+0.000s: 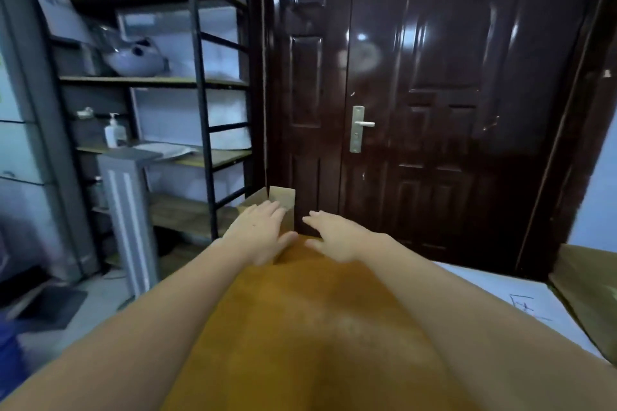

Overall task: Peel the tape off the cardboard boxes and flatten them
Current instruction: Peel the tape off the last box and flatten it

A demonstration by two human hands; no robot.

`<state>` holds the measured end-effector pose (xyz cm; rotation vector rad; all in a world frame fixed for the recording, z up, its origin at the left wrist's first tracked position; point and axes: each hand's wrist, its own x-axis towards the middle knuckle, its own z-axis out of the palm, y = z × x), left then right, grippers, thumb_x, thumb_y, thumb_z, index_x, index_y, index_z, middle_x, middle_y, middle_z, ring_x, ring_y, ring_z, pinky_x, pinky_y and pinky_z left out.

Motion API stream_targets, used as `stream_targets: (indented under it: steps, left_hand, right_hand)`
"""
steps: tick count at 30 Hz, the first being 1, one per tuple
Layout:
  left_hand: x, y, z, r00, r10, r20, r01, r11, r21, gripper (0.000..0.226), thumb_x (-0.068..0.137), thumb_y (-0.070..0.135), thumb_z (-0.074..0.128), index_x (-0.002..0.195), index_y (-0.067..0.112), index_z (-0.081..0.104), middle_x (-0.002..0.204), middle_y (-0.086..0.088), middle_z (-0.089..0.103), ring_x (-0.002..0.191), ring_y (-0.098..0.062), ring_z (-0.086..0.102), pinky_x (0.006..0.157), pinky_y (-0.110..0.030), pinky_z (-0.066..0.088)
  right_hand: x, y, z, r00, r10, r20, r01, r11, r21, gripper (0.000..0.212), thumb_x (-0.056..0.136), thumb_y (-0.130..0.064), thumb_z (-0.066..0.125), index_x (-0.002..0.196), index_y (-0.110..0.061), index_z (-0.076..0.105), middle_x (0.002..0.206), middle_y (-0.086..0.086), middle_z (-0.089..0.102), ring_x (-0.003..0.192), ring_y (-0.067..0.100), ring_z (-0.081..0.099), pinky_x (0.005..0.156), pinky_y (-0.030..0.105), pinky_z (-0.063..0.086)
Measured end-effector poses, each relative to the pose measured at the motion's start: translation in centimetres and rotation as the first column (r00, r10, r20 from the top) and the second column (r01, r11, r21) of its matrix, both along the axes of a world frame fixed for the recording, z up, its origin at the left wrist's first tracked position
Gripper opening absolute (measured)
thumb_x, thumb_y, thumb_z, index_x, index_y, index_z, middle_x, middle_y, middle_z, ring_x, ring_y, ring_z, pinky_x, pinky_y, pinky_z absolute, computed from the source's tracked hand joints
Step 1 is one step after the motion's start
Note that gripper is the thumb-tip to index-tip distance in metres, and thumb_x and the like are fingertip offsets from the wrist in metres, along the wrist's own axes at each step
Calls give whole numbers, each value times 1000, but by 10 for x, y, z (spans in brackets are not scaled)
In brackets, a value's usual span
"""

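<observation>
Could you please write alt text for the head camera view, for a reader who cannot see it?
Two bare arms reach forward over a brown cardboard box, the left hand and right hand open with straight fingers near its far end. Beyond stand a dark wooden door and, to the left, a metal shelf rack.

Left hand (pixel 258 233), right hand (pixel 337 237): outstretched, flat

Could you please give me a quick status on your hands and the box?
Left hand open, flat on cardboard box. Right hand open over its far end. No tape visible. Nothing in the way.
</observation>
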<state>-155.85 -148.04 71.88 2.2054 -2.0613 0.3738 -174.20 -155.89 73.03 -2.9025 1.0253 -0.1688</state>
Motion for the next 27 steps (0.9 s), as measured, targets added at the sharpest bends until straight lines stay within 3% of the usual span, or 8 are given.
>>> stream_targets:
  steps: [3, 7, 9, 13, 16, 18, 22, 27]
  left_hand:
    - [47, -23, 0, 996, 58, 68, -57, 998, -8, 72, 107, 58, 32, 161, 11, 26, 169, -8, 25, 156, -26, 21, 127, -42, 18]
    - [78, -49, -15, 991, 74, 114, -82, 995, 65, 70, 110, 53, 28, 164, 10, 15, 172, -8, 15, 159, -27, 11, 129, -44, 11]
    - [83, -58, -21, 992, 61, 112, -70, 994, 84, 64, 111, 45, 30, 164, 10, 17, 171, -7, 18, 159, -25, 11, 128, -43, 9]
    - [87, -63, -31, 994, 39, 104, -43, 998, 44, 51, 109, 26, 39, 157, 10, 34, 161, -7, 38, 153, -25, 26, 126, -39, 13]
    - [87, -58, -31, 999, 20, 25, -20, 1000, 6, 43, 107, 31, 37, 146, 16, 49, 146, -3, 55, 140, -19, 43, 124, -36, 20]
    - [80, -49, -27, 999, 12, -45, -11, 1000, 25, 49, 106, 35, 35, 148, 15, 49, 149, -5, 53, 145, -20, 39, 127, -39, 15]
    - [46, -22, -16, 999, -18, -47, 22, 996, 92, 59, 105, 37, 40, 157, 11, 38, 162, -9, 39, 155, -22, 23, 128, -38, 7]
    - [-15, 12, -23, 993, -100, -66, 105, 991, 80, 59, 108, 41, 36, 161, 16, 32, 171, -9, 21, 160, -22, 8, 128, -37, 0]
  right_hand:
    - [51, -19, -3, 999, 38, 14, -38, 998, -47, 62, 106, -37, 47, 158, -9, 27, 164, 11, 27, 152, 28, 24, 120, 41, 25]
    - [101, -46, -14, 998, 44, 43, -41, 996, -75, 61, 108, -34, 42, 159, -7, 22, 166, 12, 22, 154, 26, 17, 123, 39, 20]
    - [119, -55, -19, 998, 47, 37, -45, 997, -57, 57, 108, -31, 41, 158, -8, 25, 165, 11, 24, 154, 26, 18, 123, 39, 21]
    - [134, -63, -44, 983, -11, 186, 28, 996, -89, 40, 107, -26, 44, 146, -16, 50, 145, 7, 54, 133, 28, 50, 107, 44, 44]
    - [122, -56, -56, 957, -33, 288, 51, 997, -55, 33, 106, -28, 42, 135, -25, 60, 126, 3, 67, 112, 28, 64, 91, 44, 53]
    - [103, -45, -56, 945, -14, 326, 23, 999, -22, 35, 106, -25, 43, 135, -26, 62, 128, 2, 68, 113, 27, 64, 94, 44, 52]
    - [49, -19, -57, 929, -4, 369, -2, 1000, 18, 40, 107, -22, 46, 145, -25, 54, 150, -5, 53, 137, 19, 51, 115, 36, 40]
    - [-31, 22, -59, 917, -4, 398, 8, 1000, -9, 40, 106, -24, 51, 146, -24, 53, 153, -7, 48, 141, 12, 45, 119, 28, 33]
